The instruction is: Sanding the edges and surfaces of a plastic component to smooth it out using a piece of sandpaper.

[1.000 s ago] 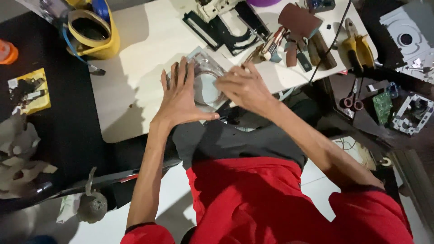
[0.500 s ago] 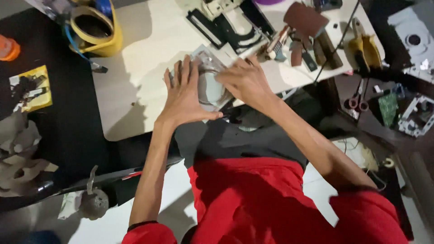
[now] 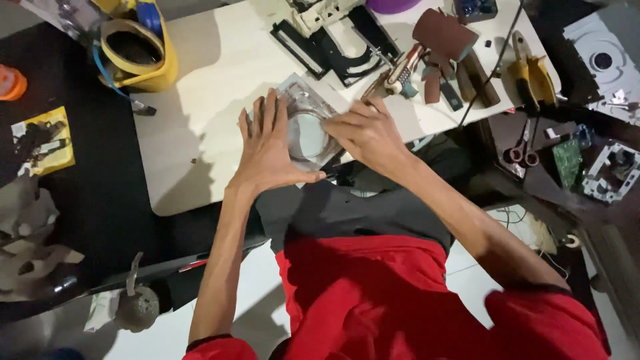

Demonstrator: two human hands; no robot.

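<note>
Head view, left hand: the left hand [image 3: 269,148] lies flat with fingers spread on the left edge of a clear, squarish plastic case with a round recess [image 3: 308,127], pressing on it rather than closing round it.
Head view, right hand: the right hand [image 3: 365,132] rests on the right edge of the same case, fingers curled together over its rim; whether they pinch it cannot be told.
Clear case: it lies flat on the cream rectangular tabletop [image 3: 213,87], near the front edge, between the two hands and touching both.
Behind the case: a black plastic frame with a curved cut-out [image 3: 333,48] lies well up the table, with a cream-coloured mechanical part [image 3: 321,12] resting on it.
Right of the case: a screwdriver with a red and grey handle [image 3: 400,69] lies just beside the right hand; a brown sheet of sandpaper [image 3: 444,33] and yellow-handled pliers [image 3: 530,79] lie farther right.
Far left of table: a yellow roll of tape with a blue band [image 3: 137,47] stands at the corner.
Off the table, right: small scissors [image 3: 522,152] and a green circuit board [image 3: 567,160] lie on a dark surface.
Person: red shirt and dark shorts fill the lower frame.
</note>
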